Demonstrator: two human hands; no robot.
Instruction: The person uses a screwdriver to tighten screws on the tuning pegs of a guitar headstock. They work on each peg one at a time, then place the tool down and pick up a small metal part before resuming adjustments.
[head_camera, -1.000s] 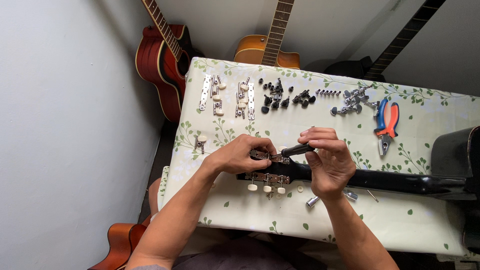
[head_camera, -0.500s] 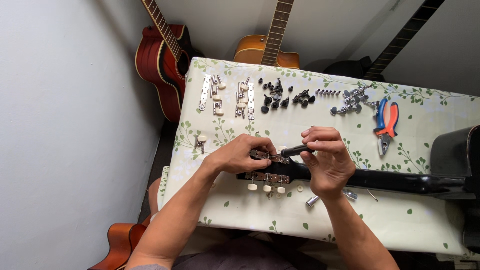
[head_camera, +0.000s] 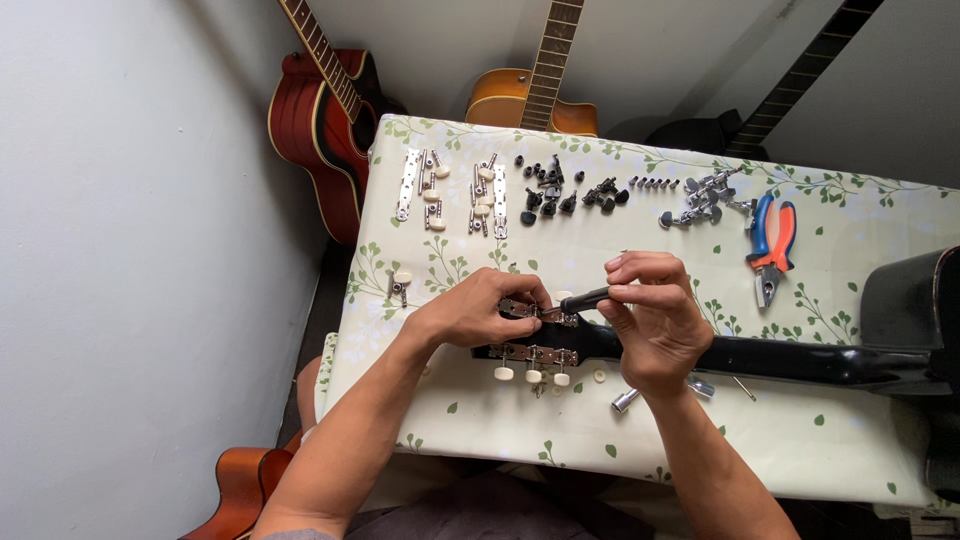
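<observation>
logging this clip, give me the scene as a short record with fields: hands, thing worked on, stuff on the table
left hand: grips the headstock end of the black guitar neck
right hand: fingers pinch a dark screwdriver, tip at the upper tuner plate
lower tuner plate: on the neck, cream knobs
table: leaf-print cloth
loose parts: cream-knob tuner strips, black pegs, chrome tuners
tool: orange-and-blue pliers
background: guitars against the wall

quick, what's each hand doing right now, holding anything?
Left hand: closed on the guitar headstock, fingers at the upper tuner plate.
Right hand: closed, pinching a dark-handled screwdriver aimed at that plate.
</observation>
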